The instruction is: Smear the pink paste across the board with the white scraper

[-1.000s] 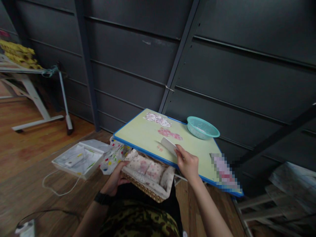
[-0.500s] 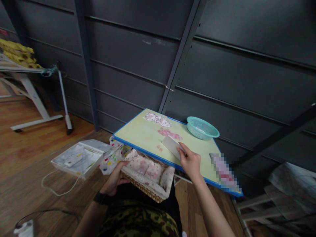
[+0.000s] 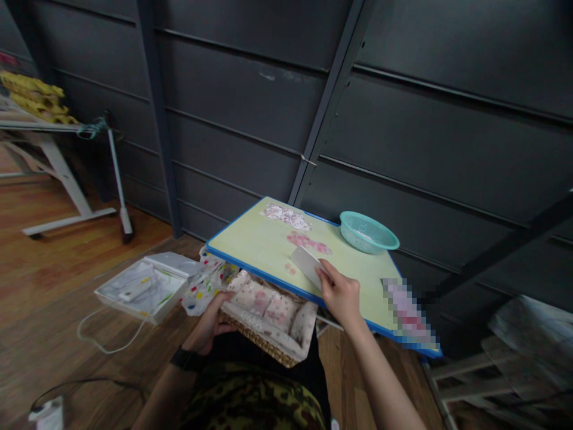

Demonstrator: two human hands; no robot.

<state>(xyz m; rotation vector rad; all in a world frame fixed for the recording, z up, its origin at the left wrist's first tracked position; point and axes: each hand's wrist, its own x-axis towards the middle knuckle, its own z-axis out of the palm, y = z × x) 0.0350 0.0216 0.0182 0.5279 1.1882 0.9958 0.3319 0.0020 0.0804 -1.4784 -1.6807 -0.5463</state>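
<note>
White card turned flatter over the board

Compared with a second ago, the white card (image 3: pixel 305 264), held at the centre of the frame, has turned to show more of its broad face; the lined wicker basket (image 3: pixel 259 341) at lower centre has hardly shifted.

A low sweep of the card could scatter the small pink pieces (image 3: pixel 290 269) beside its far end, or push them off the near edge of the board (image 3: pixel 242 242). If the basket dipped or slid out from under that edge, anything falling there might miss it.

Well apart, both hands are occupied. The right hand (image 3: pixel 341 292) is nearly closed, thumb and fingers pinching the card's near end; whether the card touches the board is unclear. The left hand (image 3: pixel 213 319) curls around the basket's left end, some fingers hidden.
</note>
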